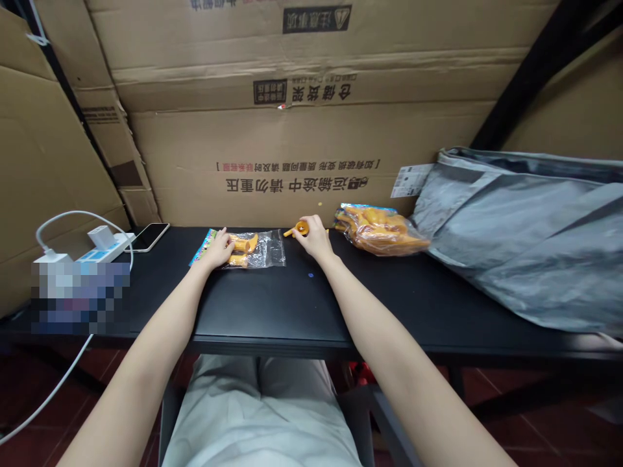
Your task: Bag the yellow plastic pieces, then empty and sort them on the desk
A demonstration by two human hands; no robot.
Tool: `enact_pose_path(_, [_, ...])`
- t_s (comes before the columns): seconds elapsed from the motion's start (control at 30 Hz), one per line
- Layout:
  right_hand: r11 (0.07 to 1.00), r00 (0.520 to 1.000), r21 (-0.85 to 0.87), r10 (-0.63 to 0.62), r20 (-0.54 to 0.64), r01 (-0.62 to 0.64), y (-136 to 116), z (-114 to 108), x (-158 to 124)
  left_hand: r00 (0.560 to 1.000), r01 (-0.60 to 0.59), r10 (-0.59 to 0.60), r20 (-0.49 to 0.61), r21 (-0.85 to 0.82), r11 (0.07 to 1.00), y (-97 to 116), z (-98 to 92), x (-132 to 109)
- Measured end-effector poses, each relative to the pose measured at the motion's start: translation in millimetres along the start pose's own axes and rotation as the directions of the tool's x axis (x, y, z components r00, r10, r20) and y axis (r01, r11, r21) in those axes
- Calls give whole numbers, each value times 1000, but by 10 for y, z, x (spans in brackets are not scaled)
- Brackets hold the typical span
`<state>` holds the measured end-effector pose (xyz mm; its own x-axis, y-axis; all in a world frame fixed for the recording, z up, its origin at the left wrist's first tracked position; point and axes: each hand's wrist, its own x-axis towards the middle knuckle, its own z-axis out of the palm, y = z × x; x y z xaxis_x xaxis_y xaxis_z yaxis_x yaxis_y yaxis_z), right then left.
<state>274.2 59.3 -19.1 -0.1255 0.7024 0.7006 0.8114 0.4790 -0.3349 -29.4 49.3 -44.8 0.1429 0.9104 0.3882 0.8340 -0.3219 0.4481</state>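
Observation:
My left hand [217,250] lies on a flat clear plastic bag [270,250] with a colourful header card, its fingers stretched over the card end. Inside the bag are orange toy pieces [239,259]; one has a curved end like a hammer head. At the back of the table, my right hand [316,240] is closed on an orange plastic toy piece [301,227] with a round, ring-like part and a short stick pointing left. Its exact kind I cannot make out, and the fingers cover part of it. Just right of that hand lies a fuller bag of orange toy pieces [379,230].
A grey fabric bag [525,240] fills the right side of the black table [272,305]. On the left are a phone [148,237], a power strip [104,251] with chargers and a white cable [73,214]. Cardboard [292,136] walls the back. A small blue spot [310,275] lies in front.

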Motion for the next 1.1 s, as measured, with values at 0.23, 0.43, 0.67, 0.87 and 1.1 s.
enact_pose_path(0.23, [983,953,-153,-55,298,104,-462,-167,20,999,-21,20,30,17,1000,12,-18,0])
enact_pose_path(0.43, [961,895,-250,8,445,116,-772,-150,-71,999,-15,14,37,12,1000,54,-41,-19])
enact_pose_path(0.67, [999,864,-34,24,503,-8,-768,25,-61,999,27,-29,40,29,999,99,-48,-28])
enact_pose_path(0.87, [984,876,-167,28,482,60,-525,-52,-43,997,72,-72,-8,80,994,182,-77,-71])
enact_pose_path(1.1, [972,815,-166,-41,577,166,-459,-86,-58,933,332,-312,-181,92,939,301,-198,-120])
